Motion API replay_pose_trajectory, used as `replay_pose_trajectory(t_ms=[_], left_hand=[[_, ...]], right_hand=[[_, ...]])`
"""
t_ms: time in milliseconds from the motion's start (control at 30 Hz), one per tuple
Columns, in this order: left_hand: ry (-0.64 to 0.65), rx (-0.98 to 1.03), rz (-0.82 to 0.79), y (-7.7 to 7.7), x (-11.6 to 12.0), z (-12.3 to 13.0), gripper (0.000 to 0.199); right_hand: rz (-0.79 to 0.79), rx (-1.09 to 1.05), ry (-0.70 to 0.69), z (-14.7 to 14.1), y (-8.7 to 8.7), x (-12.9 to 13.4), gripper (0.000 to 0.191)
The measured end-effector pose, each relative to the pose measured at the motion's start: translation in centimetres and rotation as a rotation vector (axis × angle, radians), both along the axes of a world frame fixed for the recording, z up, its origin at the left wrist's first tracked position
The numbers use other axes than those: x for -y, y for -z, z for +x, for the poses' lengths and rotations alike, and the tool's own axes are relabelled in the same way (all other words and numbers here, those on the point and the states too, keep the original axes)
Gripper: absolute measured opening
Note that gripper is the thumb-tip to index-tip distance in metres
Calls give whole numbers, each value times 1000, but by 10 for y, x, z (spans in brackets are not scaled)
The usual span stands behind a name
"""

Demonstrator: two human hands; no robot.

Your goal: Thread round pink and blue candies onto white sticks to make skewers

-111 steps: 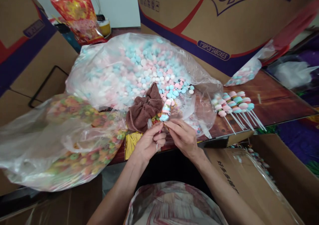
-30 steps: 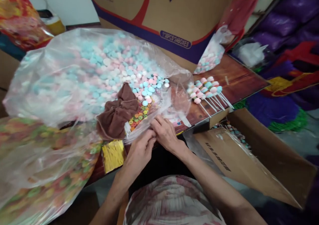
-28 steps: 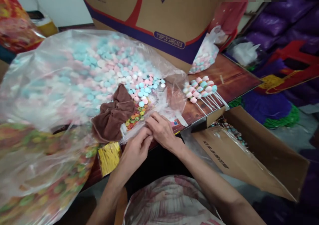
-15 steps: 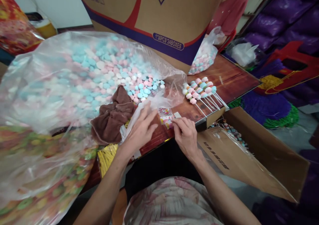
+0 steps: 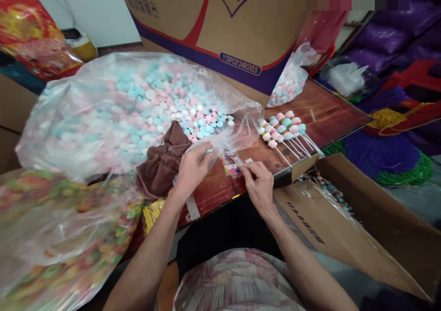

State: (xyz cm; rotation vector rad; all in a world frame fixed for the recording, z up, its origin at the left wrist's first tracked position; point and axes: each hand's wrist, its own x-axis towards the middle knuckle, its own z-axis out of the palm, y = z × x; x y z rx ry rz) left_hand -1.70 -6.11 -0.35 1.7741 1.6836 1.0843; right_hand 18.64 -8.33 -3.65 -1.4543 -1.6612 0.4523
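My left hand [image 5: 195, 166] is closed, with a small pale blue candy [image 5: 208, 150] at its fingertips, beside the open mouth of a clear bag of pastel candies [image 5: 161, 95]. My right hand [image 5: 258, 180] is pinched at the edge of a small printed packet [image 5: 231, 163]; what its fingertips hold is too small to make out. Behind that hand, candy skewers [image 5: 284, 127] lie in a bundle on the table [image 5: 327, 113], white sticks toward the front right. A brown cloth [image 5: 161, 164] lies left of my left hand.
A large cardboard box [image 5: 213, 31] stands at the back, with a small candy bag [image 5: 289, 81] beside it. An open carton [image 5: 310, 214] is at the right below the table edge. A bag of ring-shaped candies [image 5: 69, 237] fills the lower left.
My left hand has closed from spread fingers, and a blue candy now shows at its fingertips. My right hand remains by the packet. The whole view has shifted slightly.
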Motion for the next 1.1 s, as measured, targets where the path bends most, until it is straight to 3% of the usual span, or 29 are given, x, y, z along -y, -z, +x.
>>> replay_pose_trajectory(t_ms=[100,167,300,467,633,733,800,967,1100], left_hand=[[11,147,-127,-13,4,8,35],[94,274,-293,-18,10,16,47],[184,592,-439,-17,28,32,56],[134,859,-407,-26,50,38,36],[-7,1146,-345,-48,62,33,26],[-143,1317,-287,-52,59,30,26],[-231,1402,-274,-50,56,30,27],[-433,1588,-181,-44,64,39,30],[-433,1657,-231,-39,76,38,47]], right_hand=[[83,-270,11,-1,-11,4,18],[161,-303,-10,-2,-19,9,15],[302,-113,-208,-4,-29,23,15],[402,74,-430,0,-46,31,21],[283,-200,-409,-4,-60,37,25],[69,-490,-351,-19,-60,37,40],[-89,-611,-356,-32,-57,35,36],[-243,-636,-305,-52,-55,35,18],[-257,-576,-174,-53,-42,32,17]])
